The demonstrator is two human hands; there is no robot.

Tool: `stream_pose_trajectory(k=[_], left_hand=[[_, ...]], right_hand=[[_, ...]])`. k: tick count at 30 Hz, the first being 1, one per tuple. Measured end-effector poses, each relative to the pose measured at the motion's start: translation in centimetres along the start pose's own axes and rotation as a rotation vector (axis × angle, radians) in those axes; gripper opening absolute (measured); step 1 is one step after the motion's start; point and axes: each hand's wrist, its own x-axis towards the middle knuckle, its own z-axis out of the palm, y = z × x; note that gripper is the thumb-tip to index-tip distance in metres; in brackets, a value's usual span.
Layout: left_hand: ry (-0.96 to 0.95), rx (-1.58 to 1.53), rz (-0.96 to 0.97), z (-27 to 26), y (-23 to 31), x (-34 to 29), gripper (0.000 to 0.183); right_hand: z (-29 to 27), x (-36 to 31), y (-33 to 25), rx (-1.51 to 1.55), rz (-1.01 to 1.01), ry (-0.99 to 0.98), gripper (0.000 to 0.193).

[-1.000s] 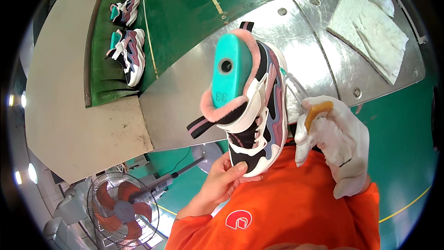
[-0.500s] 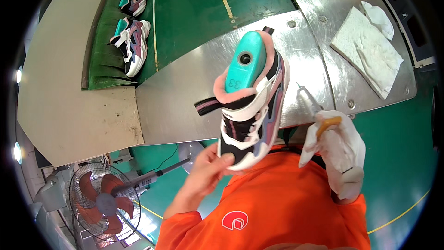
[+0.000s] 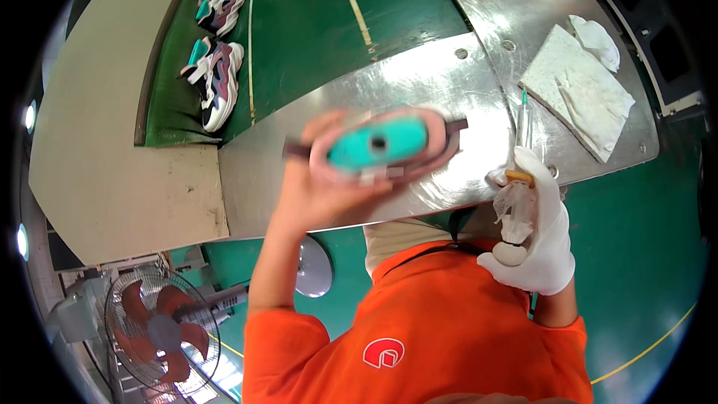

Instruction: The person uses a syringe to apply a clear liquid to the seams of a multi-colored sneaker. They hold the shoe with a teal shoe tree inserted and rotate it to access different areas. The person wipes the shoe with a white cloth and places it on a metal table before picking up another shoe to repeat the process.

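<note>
My bare left hand (image 3: 318, 198) grips a sneaker (image 3: 440, 155) over the steel table. Motion blurs the shoe; its opening faces up, with the pink collar around a turquoise shoe last (image 3: 351, 148). The sole is hidden below. My right hand (image 3: 555, 228), in a white glove, is closed around a syringe (image 3: 523, 126) with a green tip and an amber flange. Its tip points away from me, beside the white pad. Crumpled clear plastic and a pale round end show at the syringe's rear, near my palm.
Two similar sneakers (image 3: 221, 86) rest along the green padded edge at far left. A white pad (image 3: 572, 82) with crumpled cloth lies on the steel table (image 3: 292, 172) at right. Beyond is a green belt (image 3: 314, 37). A fan (image 3: 163, 333) stands at lower left.
The sneaker has turned from toe toward me to sideways, and my left hand has moved forward with it. My right hand has swung the syringe upright in view, toward the white pad.
</note>
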Motion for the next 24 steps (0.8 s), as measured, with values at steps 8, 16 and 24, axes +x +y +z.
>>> stream_pose_trajectory(k=[8, 16, 24], left_hand=[[-0.015, 0.138, 0.353, 1.1, 2.4, -3.1, 0.024], [-0.006, 0.149, 0.368, 1.8, 1.8, -3.6, 0.021], [-0.018, 0.202, 0.345, 2.1, 2.6, -3.7, 0.018]], right_hand=[[-2.0, 1.2, 0.5, -0.249, -0.027, -0.102, 0.087], [-2.3, 4.4, -0.3, -0.433, -0.02, -0.291, 0.071], [-1.6, 7.6, -0.6, -0.575, -0.201, -0.502, 0.07]])
